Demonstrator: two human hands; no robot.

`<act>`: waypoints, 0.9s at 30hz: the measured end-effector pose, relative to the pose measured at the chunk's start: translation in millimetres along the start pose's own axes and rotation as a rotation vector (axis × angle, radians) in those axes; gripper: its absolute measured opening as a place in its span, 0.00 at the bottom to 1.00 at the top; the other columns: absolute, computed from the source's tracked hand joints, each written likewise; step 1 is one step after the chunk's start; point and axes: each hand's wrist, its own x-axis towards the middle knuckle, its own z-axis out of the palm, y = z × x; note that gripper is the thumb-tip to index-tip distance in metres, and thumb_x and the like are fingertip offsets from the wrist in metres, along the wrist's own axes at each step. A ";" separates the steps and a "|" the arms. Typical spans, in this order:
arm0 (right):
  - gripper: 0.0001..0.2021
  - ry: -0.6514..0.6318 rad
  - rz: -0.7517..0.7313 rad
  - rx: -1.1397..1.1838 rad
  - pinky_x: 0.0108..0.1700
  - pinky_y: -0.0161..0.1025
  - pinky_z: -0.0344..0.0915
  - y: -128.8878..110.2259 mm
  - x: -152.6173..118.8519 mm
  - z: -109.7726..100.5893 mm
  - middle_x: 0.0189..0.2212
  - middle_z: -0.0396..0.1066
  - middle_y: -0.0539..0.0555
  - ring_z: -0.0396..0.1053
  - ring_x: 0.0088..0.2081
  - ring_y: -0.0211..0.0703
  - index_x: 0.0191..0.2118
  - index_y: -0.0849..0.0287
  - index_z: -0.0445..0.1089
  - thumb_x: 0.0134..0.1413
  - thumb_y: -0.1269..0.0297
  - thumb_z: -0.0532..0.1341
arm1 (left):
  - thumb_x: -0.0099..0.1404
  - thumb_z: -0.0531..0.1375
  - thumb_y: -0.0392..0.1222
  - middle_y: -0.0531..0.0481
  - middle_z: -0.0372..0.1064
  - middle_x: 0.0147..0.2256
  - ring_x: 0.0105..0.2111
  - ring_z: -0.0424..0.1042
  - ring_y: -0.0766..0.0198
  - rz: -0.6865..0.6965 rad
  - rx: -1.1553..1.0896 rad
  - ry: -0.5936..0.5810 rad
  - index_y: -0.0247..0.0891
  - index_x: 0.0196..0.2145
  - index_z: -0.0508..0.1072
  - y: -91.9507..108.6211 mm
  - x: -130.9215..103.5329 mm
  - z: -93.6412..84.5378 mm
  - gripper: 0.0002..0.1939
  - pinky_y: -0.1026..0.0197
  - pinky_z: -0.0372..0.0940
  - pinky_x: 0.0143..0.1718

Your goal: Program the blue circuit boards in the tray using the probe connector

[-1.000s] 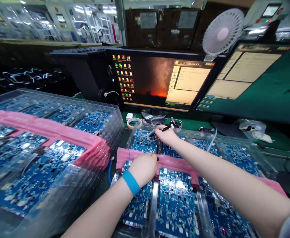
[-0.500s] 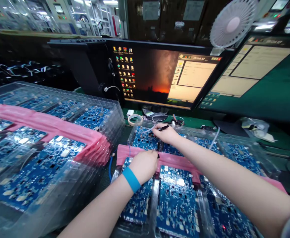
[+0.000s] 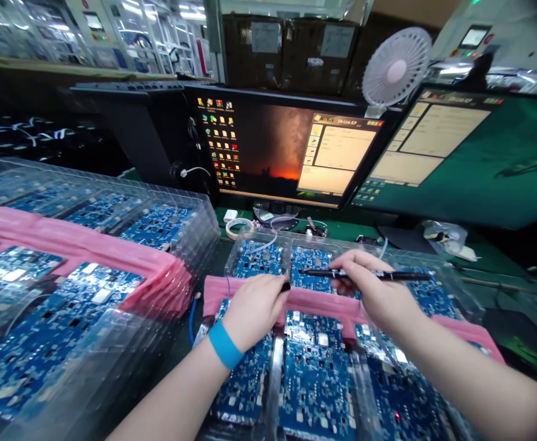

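My right hand is closed round a black pen, whose tip points left over a blue circuit board in the back row of the clear tray. My left hand, with a blue band at the wrist, rests over the pink foam strip. Its fingers are curled round a small black item, perhaps a cap, mostly hidden. In front of the strip lie more blue boards. One at the right shows a small red light.
A stack of clear trays with blue boards and pink foam stands at the left. Two monitors and a white fan are behind. A tape roll, cables and a plastic bag lie below the monitors.
My right hand has moved right and toward me from the back left board, and the pen now lies nearly level. My left hand stays by the foam strip. The camera view has shifted slightly.
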 end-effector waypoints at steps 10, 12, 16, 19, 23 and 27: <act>0.17 0.040 0.186 0.341 0.21 0.26 0.55 10.2 -17.4 16.2 0.18 0.61 0.51 0.61 0.22 0.34 0.29 0.63 0.63 0.46 0.51 0.58 | 0.64 0.45 0.42 0.46 0.67 0.34 0.35 0.66 0.60 0.044 -0.100 0.221 0.36 0.38 0.62 5.1 -8.6 0.8 0.10 0.58 0.61 0.36; 0.17 0.002 0.177 0.345 0.21 0.26 0.55 12.5 -17.9 18.8 0.18 0.61 0.50 0.60 0.21 0.33 0.29 0.63 0.62 0.47 0.52 0.57 | 0.64 0.45 0.43 0.47 0.67 0.33 0.34 0.66 0.60 0.072 -0.095 0.189 0.37 0.38 0.63 5.8 -8.9 0.2 0.11 0.57 0.61 0.36; 0.16 -0.043 0.109 0.267 0.23 0.27 0.56 17.3 -21.7 18.6 0.18 0.61 0.50 0.60 0.22 0.34 0.30 0.63 0.63 0.51 0.52 0.54 | 0.64 0.46 0.43 0.47 0.67 0.33 0.33 0.66 0.60 0.123 -0.090 0.134 0.37 0.40 0.64 5.6 -9.3 -1.9 0.12 0.57 0.60 0.35; 0.14 -0.071 0.044 0.075 0.26 0.29 0.58 15.2 -26.8 14.7 0.23 0.63 0.51 0.61 0.25 0.35 0.33 0.61 0.64 0.55 0.55 0.51 | 0.64 0.47 0.43 0.48 0.68 0.35 0.35 0.65 0.60 0.165 -0.072 0.124 0.38 0.41 0.64 6.1 -9.2 -3.5 0.12 0.57 0.60 0.36; 0.13 -0.166 -0.109 -0.094 0.34 0.32 0.62 11.0 -33.6 13.6 0.34 0.63 0.52 0.62 0.34 0.37 0.40 0.58 0.63 0.58 0.56 0.49 | 0.64 0.46 0.45 0.48 0.68 0.33 0.33 0.66 0.60 0.264 -0.059 0.105 0.39 0.41 0.65 11.3 -10.7 -6.4 0.13 0.58 0.60 0.34; 0.17 -0.225 -0.130 -0.071 0.34 0.33 0.64 20.5 -42.7 23.6 0.33 0.62 0.52 0.62 0.34 0.38 0.51 0.55 0.57 0.60 0.55 0.44 | 0.64 0.46 0.44 0.48 0.68 0.31 0.32 0.66 0.60 0.352 -0.084 0.103 0.38 0.40 0.65 18.0 -15.8 -9.1 0.13 0.59 0.59 0.33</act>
